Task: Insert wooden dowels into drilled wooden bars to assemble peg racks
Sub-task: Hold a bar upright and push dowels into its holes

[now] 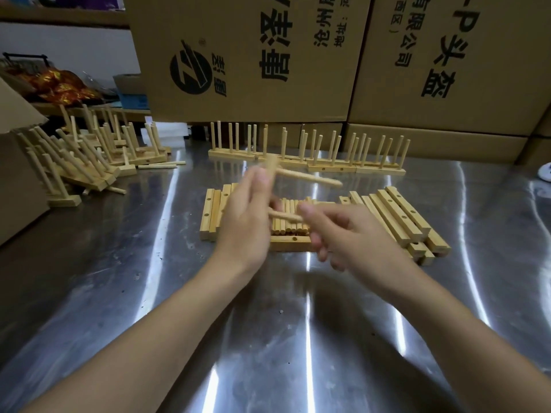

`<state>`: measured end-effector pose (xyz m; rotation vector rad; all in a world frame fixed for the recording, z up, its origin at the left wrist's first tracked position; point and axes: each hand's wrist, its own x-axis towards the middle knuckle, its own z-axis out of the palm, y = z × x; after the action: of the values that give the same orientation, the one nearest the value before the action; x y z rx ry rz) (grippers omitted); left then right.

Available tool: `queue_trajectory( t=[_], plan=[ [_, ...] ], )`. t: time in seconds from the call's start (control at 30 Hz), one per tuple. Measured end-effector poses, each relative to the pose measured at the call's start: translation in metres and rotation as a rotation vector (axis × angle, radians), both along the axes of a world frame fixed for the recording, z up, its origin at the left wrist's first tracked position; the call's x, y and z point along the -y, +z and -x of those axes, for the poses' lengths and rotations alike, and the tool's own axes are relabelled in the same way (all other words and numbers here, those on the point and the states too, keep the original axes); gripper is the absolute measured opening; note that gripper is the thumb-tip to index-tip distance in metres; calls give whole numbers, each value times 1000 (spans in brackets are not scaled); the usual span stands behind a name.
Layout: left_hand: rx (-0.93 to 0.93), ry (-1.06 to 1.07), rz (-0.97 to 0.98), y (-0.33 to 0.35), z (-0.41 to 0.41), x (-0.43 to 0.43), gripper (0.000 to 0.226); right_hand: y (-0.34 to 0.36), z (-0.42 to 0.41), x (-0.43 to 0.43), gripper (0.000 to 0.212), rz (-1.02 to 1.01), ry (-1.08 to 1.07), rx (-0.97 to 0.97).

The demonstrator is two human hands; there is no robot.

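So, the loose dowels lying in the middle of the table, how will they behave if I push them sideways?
The loose dowels would probably roll: they are round, and the steel table looks smooth and shiny. The bars lying on both sides would likely stop them. They look thin and light, so probably easy to scatter.

Pale honey-yellow everywhere: the dowels (290, 226) in their row were light tan, and the bars (399, 216) matched, dotted with small dark round holes. The desk (119, 263) was mirror-silver, streaked with white glare. Behind, the cardboard boxes (253, 55) were plain brown with bold black characters and a black round logo. Far left, wrappers (59, 84) flashed red and gold beside a blue box (134, 98).
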<state>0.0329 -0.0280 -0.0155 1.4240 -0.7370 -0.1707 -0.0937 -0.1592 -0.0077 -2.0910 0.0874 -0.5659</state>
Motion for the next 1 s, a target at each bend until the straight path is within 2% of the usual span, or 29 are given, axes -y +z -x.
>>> queue_trajectory(
  t=[0.07,0.13,0.2,0.27,0.47,0.63,0.73,0.83,0.93,1.0],
  plan=[
    [-156,112,88,3,-11,-4,37,-10,2,15,45,123,-219,65],
    [-396,157,196,6,-22,-11,42,-21,5,28,34,310,-430,65],
    [-589,138,298,8,-29,-16,46,-30,4,37,21,408,-526,-17],
    [-671,96,350,10,-31,-17,45,-35,1,41,19,486,-541,-104],
    [-686,65,385,10,-32,-16,39,-39,-4,36,41,599,-532,-105],
    [-686,63,384,9,-34,-16,39,-42,-7,35,47,635,-535,-176],
    [-686,65,388,8,-33,-16,39,-41,-8,33,50,631,-513,-154],
    [-686,65,388,8,-33,-15,40,-38,-9,23,46,662,-473,-56],
    [-686,58,384,8,-30,-14,42,-34,-15,8,33,798,-468,18],
    [-680,54,381,7,-29,-12,43,-24,-26,4,36,886,-440,17]
  ],
)
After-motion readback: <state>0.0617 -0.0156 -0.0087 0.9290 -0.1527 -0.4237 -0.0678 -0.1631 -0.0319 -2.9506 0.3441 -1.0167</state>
